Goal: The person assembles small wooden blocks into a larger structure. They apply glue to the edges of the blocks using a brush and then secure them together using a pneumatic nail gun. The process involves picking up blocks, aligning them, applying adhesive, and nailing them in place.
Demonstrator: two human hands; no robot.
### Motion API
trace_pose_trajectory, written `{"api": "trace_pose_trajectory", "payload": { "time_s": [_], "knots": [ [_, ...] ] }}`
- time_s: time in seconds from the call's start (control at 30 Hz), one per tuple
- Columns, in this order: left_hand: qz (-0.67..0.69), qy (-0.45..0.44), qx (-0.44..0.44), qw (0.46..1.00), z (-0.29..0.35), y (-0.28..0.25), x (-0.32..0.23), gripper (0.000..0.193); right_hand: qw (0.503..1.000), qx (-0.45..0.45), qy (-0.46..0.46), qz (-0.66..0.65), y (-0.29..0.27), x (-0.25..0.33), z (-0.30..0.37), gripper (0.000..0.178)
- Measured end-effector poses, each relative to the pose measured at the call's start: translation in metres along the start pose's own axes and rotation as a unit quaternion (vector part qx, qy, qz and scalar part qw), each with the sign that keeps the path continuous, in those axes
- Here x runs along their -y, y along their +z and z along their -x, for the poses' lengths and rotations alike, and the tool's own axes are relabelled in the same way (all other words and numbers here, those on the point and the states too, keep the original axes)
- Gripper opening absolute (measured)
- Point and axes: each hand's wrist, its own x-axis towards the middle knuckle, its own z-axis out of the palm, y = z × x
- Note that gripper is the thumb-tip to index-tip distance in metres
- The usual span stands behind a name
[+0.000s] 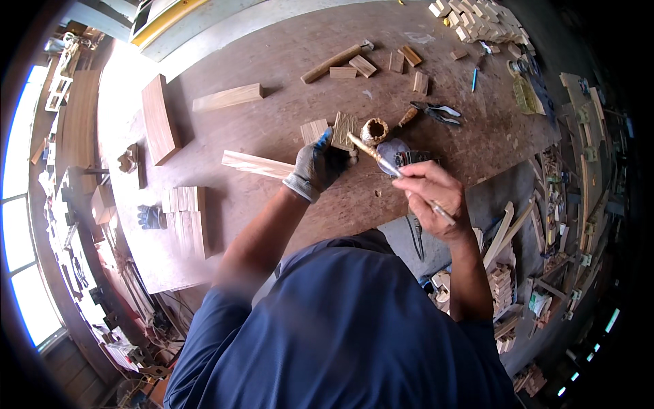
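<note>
Wood block [343, 129] gripped by gloved left hand [319, 165]; right hand [430, 193] holds chisel [381, 161] angled up-left toward it.

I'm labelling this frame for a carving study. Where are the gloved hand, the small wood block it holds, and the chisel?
left hand [317, 165], head view, back of the grey glove
small wood block [344, 129], head view, its carved face
chisel [388, 165], head view, mid-shaft

Light: daylight from the windows [20, 225] at the left, blown out white.
Glare: a washed-out patch on the tabletop [126, 75] at its far left.
Shadows: soft, falling right of the wood blocks.
Right side: dim.
Edges: black rim, straight lines bent.
Focus: centre fairly sharp, near shirt soft.
</note>
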Motion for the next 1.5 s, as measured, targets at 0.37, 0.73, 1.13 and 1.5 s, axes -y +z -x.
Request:
{"api": "trace_pose_trajectory", "payload": {
  "time_s": [0.37,0.73,1.13,1.5],
  "knots": [
    [-0.009,-0.004,0.005,1.0,-0.001,-0.003,0.0,0.039,1.0,-0.009,-0.021,-0.003,-0.001,0.004,0.0,0.028],
    [-0.002,-0.02,0.01,1.0,-0.002,-0.01,-0.003,0.043,0.999,0.008,-0.048,0.007,0.018,0.013,0.003,0.026],
    [-0.022,0.002,-0.005,1.0,-0.002,-0.005,-0.003,0.045,0.999,0.016,-0.045,0.02,0.015,0.01,0.01,0.026],
    [0.017,0.01,0.034,0.999,0.005,0.004,-0.007,0.044,0.996,-0.091,0.014,0.015,-0.015,0.002,0.007,0.015]
  ]
}}
